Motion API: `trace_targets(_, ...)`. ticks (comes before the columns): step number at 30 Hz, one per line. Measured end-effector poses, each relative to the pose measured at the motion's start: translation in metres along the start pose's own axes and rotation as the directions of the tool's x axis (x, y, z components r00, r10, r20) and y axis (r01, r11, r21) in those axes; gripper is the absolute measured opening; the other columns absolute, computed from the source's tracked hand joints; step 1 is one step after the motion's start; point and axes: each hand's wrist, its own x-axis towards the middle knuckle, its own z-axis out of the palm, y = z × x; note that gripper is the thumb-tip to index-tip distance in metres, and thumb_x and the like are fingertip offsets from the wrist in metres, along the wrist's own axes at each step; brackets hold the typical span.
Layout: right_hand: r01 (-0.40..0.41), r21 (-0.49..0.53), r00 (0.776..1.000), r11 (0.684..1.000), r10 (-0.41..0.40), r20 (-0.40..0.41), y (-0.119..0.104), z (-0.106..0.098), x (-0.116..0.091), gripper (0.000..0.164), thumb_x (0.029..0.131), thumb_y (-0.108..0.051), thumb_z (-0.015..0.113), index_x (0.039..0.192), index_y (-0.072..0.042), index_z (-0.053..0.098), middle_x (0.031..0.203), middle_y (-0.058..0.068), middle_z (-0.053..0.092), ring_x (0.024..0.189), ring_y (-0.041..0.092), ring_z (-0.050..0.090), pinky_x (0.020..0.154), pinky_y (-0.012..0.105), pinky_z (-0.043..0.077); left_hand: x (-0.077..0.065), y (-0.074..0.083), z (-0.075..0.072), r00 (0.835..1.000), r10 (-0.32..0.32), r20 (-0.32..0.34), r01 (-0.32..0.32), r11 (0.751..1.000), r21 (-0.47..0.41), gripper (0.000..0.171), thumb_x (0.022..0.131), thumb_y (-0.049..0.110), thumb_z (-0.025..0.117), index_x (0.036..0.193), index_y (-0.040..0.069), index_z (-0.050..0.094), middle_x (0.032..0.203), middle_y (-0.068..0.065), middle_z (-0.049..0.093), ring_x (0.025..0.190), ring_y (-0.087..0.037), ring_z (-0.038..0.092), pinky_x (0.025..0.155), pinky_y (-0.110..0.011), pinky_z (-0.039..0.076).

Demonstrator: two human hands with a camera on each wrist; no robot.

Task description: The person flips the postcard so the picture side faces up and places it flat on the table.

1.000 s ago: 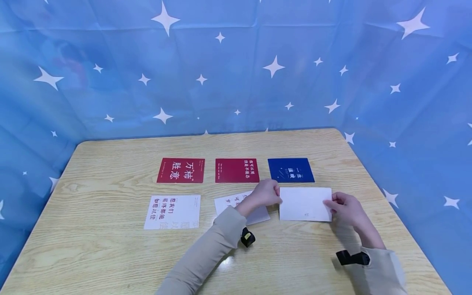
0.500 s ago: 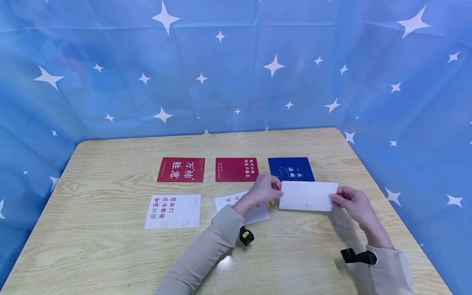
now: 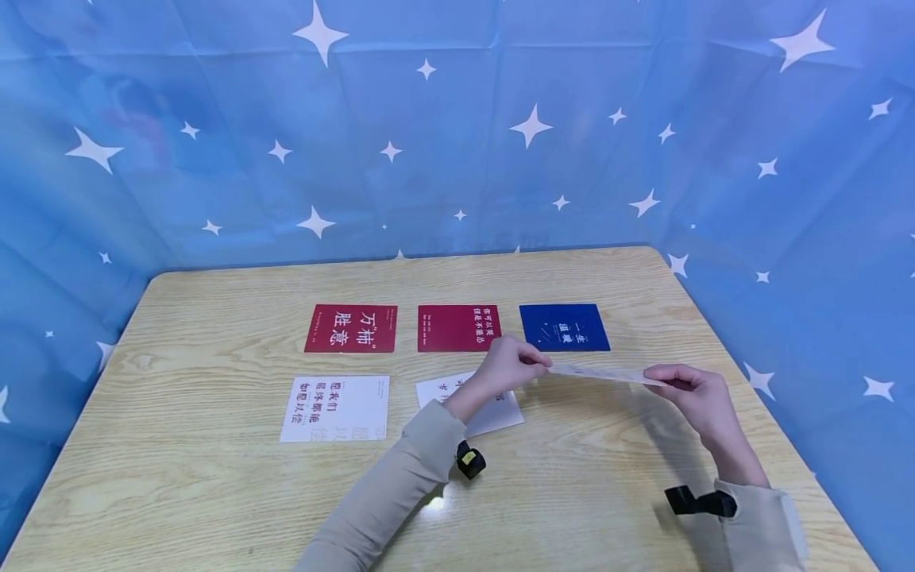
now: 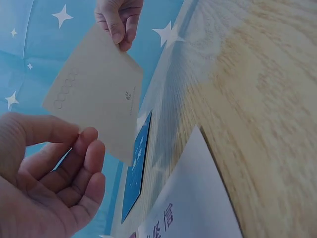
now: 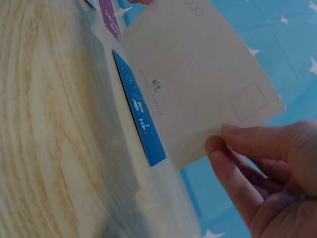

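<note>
A postcard (image 3: pixel 599 372) is held up off the table, nearly edge-on in the head view. My left hand (image 3: pixel 509 364) pinches its left short edge between thumb and fingers. At the opposite edge, my right hand (image 3: pixel 695 397) pinches it too. Both wrist views show its pale back; in the right wrist view the postcard (image 5: pixel 213 74) bears a stamp box, small circles and a dotted line. Behind it lies a blue card (image 3: pixel 565 327). Partly hidden under my left wrist is a white card (image 3: pixel 499 415) with dark characters, lying askew.
Two red cards, one on the left (image 3: pixel 350 329) and one in the middle (image 3: pixel 459 328), lie flat in the back row beside the blue one. A white card (image 3: pixel 336 408) lies at front left. The wooden table (image 3: pixel 179 492) meets a blue star-patterned curtain (image 3: pixel 457 119).
Both hands have lifted the postcard and tipped it, so its blank-looking face has turned from broad to nearly edge-on in the head view. My right hand has shifted slightly right. The other cards stay put.
</note>
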Motion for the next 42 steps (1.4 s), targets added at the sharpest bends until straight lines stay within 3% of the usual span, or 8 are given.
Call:
trace_targets(11,0.029,0.051,0.997,0.998,-0.033,0.066,0.016,-0.001,0.000,0.019,0.086,0.003,0.062,0.103,0.009,0.067,0.100,-0.023,0.063,0.095,-0.009,0.055,0.067,0.011,0.047,-0.002,-0.007,0.000,0.998,-0.053,0.013,0.054,0.998,-0.032,0.018,0.084,0.010,0.069,0.101,0.006,0.074,0.085,0.002,0.068,0.070,-0.005,0.053,0.062,-0.016,0.044)
trace_targets(19,0.037,0.058,0.997,0.998,-0.041,0.071,0.020,-0.002,-0.002,0.020,0.087,-0.002,0.064,0.106,0.003,0.069,0.102,-0.018,0.064,0.097,-0.006,0.055,0.068,0.013,0.046,-0.004,-0.009,0.006,0.999,-0.053,0.012,0.054,0.997,-0.048,0.037,0.078,0.002,0.073,0.115,0.001,0.066,0.074,0.001,0.064,0.067,-0.003,0.051,0.059,-0.014,0.040)
trace_targets(24,0.011,0.018,0.997,1.000,-0.012,0.076,0.021,-0.002,-0.002,0.029,0.085,-0.006,0.068,0.110,0.008,0.065,0.102,-0.021,0.061,0.094,-0.007,0.055,0.068,0.012,0.047,-0.006,-0.008,0.012,0.997,-0.062,0.034,0.063,0.998,-0.027,0.052,0.076,0.000,0.074,0.125,-0.002,0.057,0.072,-0.001,0.067,0.065,-0.001,0.055,0.062,-0.013,0.043)
trace_targets(28,0.050,0.027,0.994,0.998,-0.052,0.099,0.024,-0.002,-0.002,0.032,0.082,0.000,0.070,0.111,0.011,0.063,0.105,-0.019,0.059,0.091,-0.006,0.057,0.068,0.012,0.048,-0.007,-0.007,0.017,0.996,-0.077,0.051,0.078,0.997,-0.004,0.060,0.075,-0.001,0.075,0.129,-0.004,0.051,0.070,-0.001,0.067,0.061,-0.002,0.055,0.065,-0.013,0.045)
trace_targets(32,0.090,0.024,0.988,0.996,-0.093,0.120,0.027,-0.002,-0.003,0.032,0.079,0.004,0.070,0.109,0.012,0.062,0.105,-0.019,0.061,0.090,-0.005,0.057,0.069,0.012,0.048,-0.008,-0.007,0.021,0.997,-0.060,0.053,0.058,0.997,0.041,0.047,0.074,-0.002,0.075,0.119,-0.005,0.061,0.067,-0.001,0.065,0.058,-0.003,0.054,0.060,-0.014,0.045)
trace_targets(37,0.101,0.006,0.984,0.995,-0.100,0.149,0.032,-0.001,-0.003,0.032,0.078,0.005,0.071,0.108,0.013,0.062,0.104,-0.020,0.060,0.089,-0.004,0.057,0.069,0.012,0.047,-0.008,-0.006,0.027,0.997,-0.060,0.058,0.056,0.996,0.071,0.015,0.072,-0.005,0.074,0.083,-0.004,0.065,0.063,0.001,0.057,0.055,-0.004,0.049,0.053,-0.014,0.043)
trace_targets(39,0.098,-0.015,0.982,0.995,-0.095,0.163,0.034,-0.001,-0.004,0.032,0.078,0.003,0.071,0.108,0.013,0.062,0.105,-0.021,0.059,0.089,-0.005,0.057,0.069,0.012,0.047,-0.008,-0.006,0.029,0.997,-0.064,0.053,0.059,0.994,0.090,0.018,0.071,-0.006,0.074,0.068,0.001,0.057,0.061,0.002,0.054,0.054,-0.005,0.048,0.051,-0.015,0.042)
trace_targets(42,0.083,-0.045,0.982,0.996,-0.074,0.176,0.036,0.000,-0.004,0.033,0.079,0.000,0.072,0.108,0.012,0.063,0.105,-0.023,0.058,0.089,-0.006,0.056,0.069,0.012,0.047,-0.008,-0.007,0.032,0.997,-0.067,0.039,0.062,0.991,0.122,0.032,0.069,-0.006,0.075,0.059,0.007,0.047,0.060,0.003,0.052,0.053,-0.005,0.047,0.049,-0.015,0.042)
